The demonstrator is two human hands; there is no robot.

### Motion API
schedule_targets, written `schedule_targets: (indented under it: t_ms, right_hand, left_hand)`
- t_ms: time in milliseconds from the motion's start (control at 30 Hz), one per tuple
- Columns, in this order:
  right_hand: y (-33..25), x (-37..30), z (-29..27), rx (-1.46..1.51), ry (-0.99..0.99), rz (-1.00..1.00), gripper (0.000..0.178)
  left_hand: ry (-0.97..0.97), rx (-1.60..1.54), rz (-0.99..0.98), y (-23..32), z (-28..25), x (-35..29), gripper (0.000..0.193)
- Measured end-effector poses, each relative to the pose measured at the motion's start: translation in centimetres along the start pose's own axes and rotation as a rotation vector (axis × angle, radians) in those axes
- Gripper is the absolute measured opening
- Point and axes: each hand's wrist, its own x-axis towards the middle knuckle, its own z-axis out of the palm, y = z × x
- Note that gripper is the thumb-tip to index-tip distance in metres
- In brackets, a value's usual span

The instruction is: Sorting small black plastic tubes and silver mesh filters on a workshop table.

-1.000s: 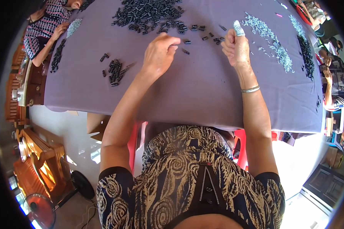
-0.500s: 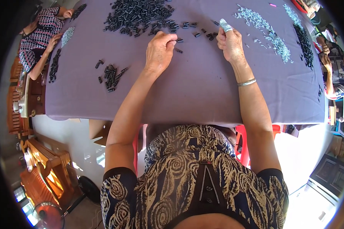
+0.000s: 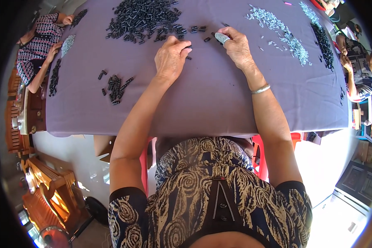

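Observation:
My left hand [image 3: 169,58] is closed in a pinch over the purple cloth, with a small black cylindrical part [image 3: 189,47] between thumb and forefinger. To its right, my right hand [image 3: 238,48] has its fingers curled and pressed together; whatever they hold is too small or hidden to make out. A pale silvery wrap [image 3: 222,38] covers that thumb, and a bangle [image 3: 261,89] circles the wrist. Ahead of my left hand lies a large heap of black parts [image 3: 142,18], with a few loose ones [image 3: 198,29] between the hands. A smaller black pile [image 3: 116,87] is at the left.
Small silvery pieces [image 3: 295,49] are strewn on the cloth [image 3: 202,107] at the right. At the left edge sits a person [image 3: 45,37] beside more black and silvery piles; another person [image 3: 353,66] is at the right edge. A wooden chair [image 3: 49,186] stands lower left.
My right hand has moved left toward my left hand and turned, its wrapped thumb now pointing left. My left hand stays nearly in place, and the black part in it now shows.

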Motion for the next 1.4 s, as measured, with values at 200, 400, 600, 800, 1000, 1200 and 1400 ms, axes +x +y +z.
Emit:
schedule_targets:
  t_ms: [200,400,600,800,1000,1200,1400]
  right_hand:
    - [0.2,-0.1,0.6,0.021,-0.027,-0.145,0.018]
    - [0.2,-0.1,0.5,0.02,-0.012,-0.124,0.01]
    - [0.1,-0.1,-0.1,-0.018,-0.005,-0.101,0.007]
    - [0.1,0.1,0.1,-0.14,0.108,-0.18,0.016]
    - [-1.2,0.4,-5.2,-0.253,0.159,-0.194,0.011]
    - [1.2,-0.4,-13.5,-0.583,0.107,-0.051,0.015]
    - [2.2,-0.4,-12.2,-0.579,0.003,-0.015,0.016]
  left_hand:
    - [-0.016,-0.087,0.006,-0.6,-0.2,-0.3,0.015]
    - [-0.035,-0.952,0.067,0.2,-0.9,-0.1,0.012]
    - [-0.154,-1.124,-0.093,0.8,-1.2,-0.2,0.015]
    - [-0.096,-0.972,-0.157,0.5,-1.1,-0.6,0.022]
    - [-0.079,-0.918,-0.089,-0.1,-1.0,-0.4,0.018]
    - [-0.058,-1.061,-0.257,0.9,-2.0,0.1,0.016]
    - [-0.083,-1.197,-0.307,1.0,-1.5,-0.5,0.014]
